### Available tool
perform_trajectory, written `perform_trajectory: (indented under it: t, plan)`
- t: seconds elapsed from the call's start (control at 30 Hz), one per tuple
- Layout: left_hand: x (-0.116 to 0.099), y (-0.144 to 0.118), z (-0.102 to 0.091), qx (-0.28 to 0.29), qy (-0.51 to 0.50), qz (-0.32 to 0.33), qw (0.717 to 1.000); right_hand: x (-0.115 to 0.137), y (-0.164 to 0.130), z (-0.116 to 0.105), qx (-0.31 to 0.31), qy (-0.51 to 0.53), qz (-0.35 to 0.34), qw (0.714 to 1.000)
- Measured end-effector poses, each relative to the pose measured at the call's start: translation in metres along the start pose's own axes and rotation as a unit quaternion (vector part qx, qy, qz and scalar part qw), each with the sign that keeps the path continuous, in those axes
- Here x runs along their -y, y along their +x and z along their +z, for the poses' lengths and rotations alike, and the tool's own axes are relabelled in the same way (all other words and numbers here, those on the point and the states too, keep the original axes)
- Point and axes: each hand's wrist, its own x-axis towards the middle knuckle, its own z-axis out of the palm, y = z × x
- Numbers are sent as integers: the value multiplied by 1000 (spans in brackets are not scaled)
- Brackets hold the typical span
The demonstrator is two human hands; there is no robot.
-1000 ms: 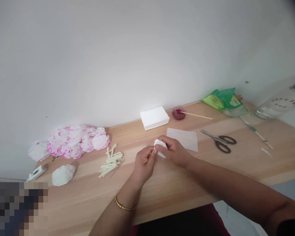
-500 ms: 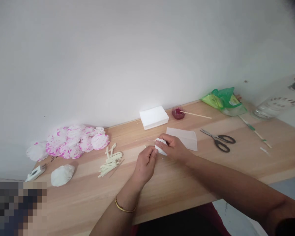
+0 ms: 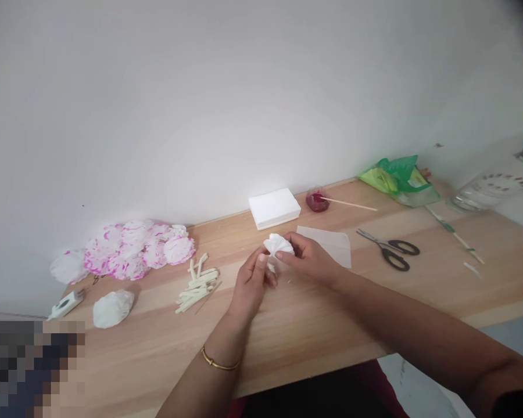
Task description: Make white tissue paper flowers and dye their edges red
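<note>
Over the middle of the wooden table (image 3: 331, 331), both my hands hold a small gathered white tissue flower (image 3: 278, 244). My left hand (image 3: 253, 283) pinches its lower part, and a gold bangle sits on that wrist. My right hand (image 3: 310, 259) grips the flower from the right side. Just behind my right hand lies a flat white tissue sheet (image 3: 331, 242). A stack of white tissue (image 3: 274, 208) rests near the wall.
Pink-edged tissue flowers (image 3: 131, 249) lie at the left by the wall, with a plain white one (image 3: 113, 308), a pile of pale sticks (image 3: 197, 284) and a small glue tube (image 3: 65, 304). Scissors (image 3: 392, 250), a red paint dish with stick (image 3: 317, 201), a green bag (image 3: 398, 180) and a glass jar (image 3: 488, 188) sit to the right.
The tissue piece has been turned up and fanned out between my hands, which rose slightly. Nothing else on the table moved.
</note>
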Motion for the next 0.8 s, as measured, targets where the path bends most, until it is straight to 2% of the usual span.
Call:
perform_trajectory:
  t: [0.1,0.23,0.3,0.47,0.53,0.63,0.8]
  plan:
    - [-2,0,0,-69,-63,-8,996,-1,1,-2,-16,-5,11,1000]
    - [-6,-1,-4,-130,-31,3,991,0,2,-3,-24,-42,-6,999]
    - [-6,-1,-4,-120,-23,2,993,1,2,-3,-21,-70,-23,997]
    - [-1,-2,1,-7,-79,-20,997,4,0,-1,11,-98,-42,994]
    - [1,-2,4,-9,-104,-11,994,5,0,1,1,-95,-31,995]
    - [3,-3,8,-50,-155,2,987,6,-3,4,-33,-81,-17,996]
    - [5,-4,11,-26,-98,-6,995,4,-8,10,-35,-74,-55,995]
